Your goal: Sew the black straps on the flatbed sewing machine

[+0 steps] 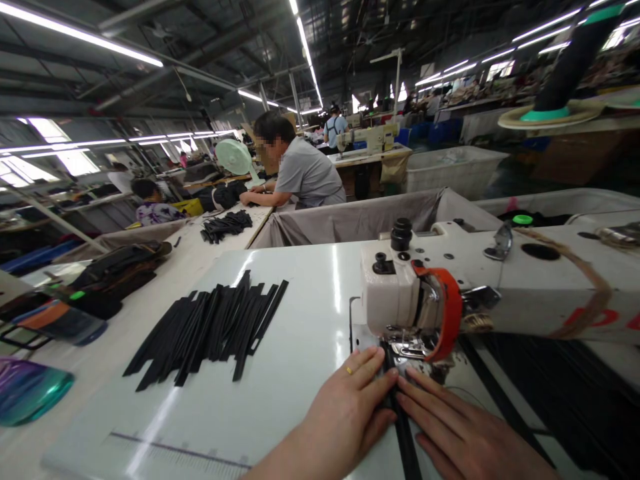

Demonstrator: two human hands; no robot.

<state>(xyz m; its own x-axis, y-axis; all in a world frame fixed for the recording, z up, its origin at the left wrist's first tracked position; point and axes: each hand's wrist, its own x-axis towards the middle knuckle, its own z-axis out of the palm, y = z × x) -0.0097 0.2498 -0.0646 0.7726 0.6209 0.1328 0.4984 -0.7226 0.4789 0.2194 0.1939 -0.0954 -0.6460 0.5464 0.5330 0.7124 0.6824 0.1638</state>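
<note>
A white sewing machine (500, 280) with an orange guard stands on the white table (280, 373). A narrow black strap (404, 440) runs from under its presser foot toward me. My left hand (350, 413) lies flat on the table with fingers stretched out, pressing the strap's left side; a ring shows on one finger. On the strap's right side my right hand (460, 433) lies flat, fingers extended toward the foot. To the left lies a fanned pile of several black strips (210, 330).
A grey fabric bin (350, 220) sits behind the table. Black bags (120, 267) and more black strips (225, 225) lie on the left bench. A person in a grey shirt (305, 175) works farther back. A thread cone (565, 73) stands at the upper right.
</note>
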